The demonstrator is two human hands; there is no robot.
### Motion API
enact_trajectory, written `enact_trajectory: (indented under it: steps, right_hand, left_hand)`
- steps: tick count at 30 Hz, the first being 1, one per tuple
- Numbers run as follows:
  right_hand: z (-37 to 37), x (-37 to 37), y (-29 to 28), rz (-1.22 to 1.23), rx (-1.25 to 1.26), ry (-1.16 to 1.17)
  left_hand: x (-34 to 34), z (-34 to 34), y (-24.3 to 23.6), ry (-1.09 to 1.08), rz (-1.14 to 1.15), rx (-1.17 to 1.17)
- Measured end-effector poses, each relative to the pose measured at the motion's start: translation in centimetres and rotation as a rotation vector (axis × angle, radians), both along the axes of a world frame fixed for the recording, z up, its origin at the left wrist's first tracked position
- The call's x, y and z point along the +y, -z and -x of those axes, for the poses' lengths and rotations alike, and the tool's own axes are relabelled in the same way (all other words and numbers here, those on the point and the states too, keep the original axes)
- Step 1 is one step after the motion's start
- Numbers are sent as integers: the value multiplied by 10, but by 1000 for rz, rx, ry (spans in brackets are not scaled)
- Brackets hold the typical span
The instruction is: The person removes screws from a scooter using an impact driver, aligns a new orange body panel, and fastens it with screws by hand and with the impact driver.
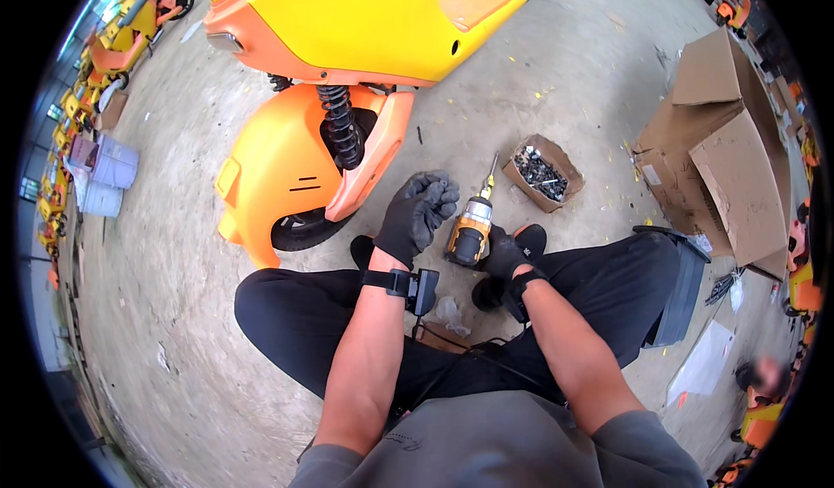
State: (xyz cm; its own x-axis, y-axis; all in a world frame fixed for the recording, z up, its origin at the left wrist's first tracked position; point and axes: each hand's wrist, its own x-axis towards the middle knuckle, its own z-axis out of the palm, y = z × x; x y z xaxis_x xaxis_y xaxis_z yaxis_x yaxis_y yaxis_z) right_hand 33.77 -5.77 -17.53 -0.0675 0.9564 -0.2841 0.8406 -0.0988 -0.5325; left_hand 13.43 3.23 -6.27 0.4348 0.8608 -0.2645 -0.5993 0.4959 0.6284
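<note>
My right hand (pixel 506 252), in a black glove, is wrapped around the grip of a yellow and black cordless drill (pixel 471 230). Its long thin bit points away from me, up toward the small carton. To the left of the drill, my gloved left hand (pixel 419 216) is closed with its fingers curled; whatever they may hold is hidden. Just beyond that hand stands the rear of a yellow and orange scooter (pixel 373 23), with its orange rear fender (pixel 278 154), black coil shock absorber (pixel 340 123) and the lower part of a black tyre (pixel 311 230).
A small open carton (pixel 556 194) of dark screws or similar small parts lies beyond the drill. Large cardboard boxes (pixel 725 141) and a grey case (pixel 682 288) stand to my right. White buckets (pixel 113 162) and rows of scooters (pixel 122 49) line the left side. My bent legs flank both hands.
</note>
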Motion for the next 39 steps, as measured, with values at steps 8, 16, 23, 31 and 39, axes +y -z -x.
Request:
enact_trajectory:
  steps: [8, 16, 23, 31, 39]
  right_hand:
    - [25, 10, 88, 10, 1044, 294]
    - [33, 17, 72, 17, 1242, 390]
    - [5, 50, 7, -264, 609, 353]
    - [7, 33, -139, -115, 1321, 327]
    - [21, -17, -144, 126, 1384, 286]
  left_hand:
    - [2, 6, 10, -1, -2, -47]
    - [2, 18, 18, -59, 75, -49]
    - [-1, 25, 38, -98, 65, -8]
    - [2, 30, 50, -87, 63, 14]
    - [1, 31, 37, -97, 56, -109]
